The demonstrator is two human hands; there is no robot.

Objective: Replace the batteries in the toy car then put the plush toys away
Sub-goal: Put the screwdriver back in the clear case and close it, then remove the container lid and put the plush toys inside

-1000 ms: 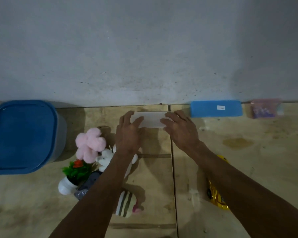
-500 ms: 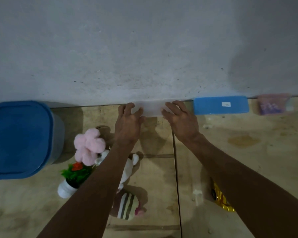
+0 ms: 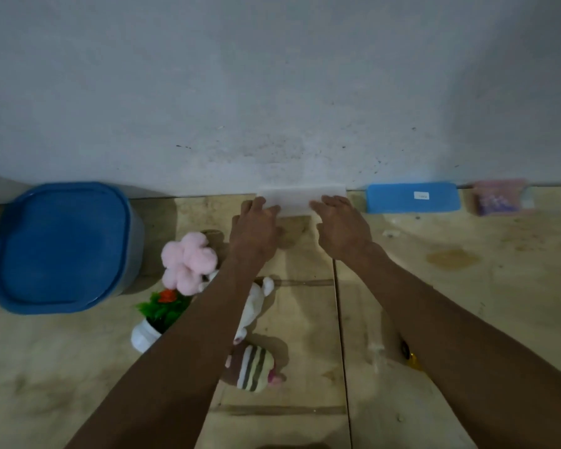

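Your single head camera is looking forward and down over both forearms at the wooden table [image 3: 467, 286], facing the grey wall [image 3: 272, 76] close behind it.

Count from my view: three plush toys [image 3: 188, 260] mid-left, one potted plant [image 3: 157, 315], one blue-lidded tub [image 3: 59, 247], three small boxes [image 3: 412, 197] along the wall.

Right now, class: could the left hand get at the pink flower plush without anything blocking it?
Probably yes. The left hand rests on the white box by the wall, and the pink flower plush lies just to its left with nothing between them.
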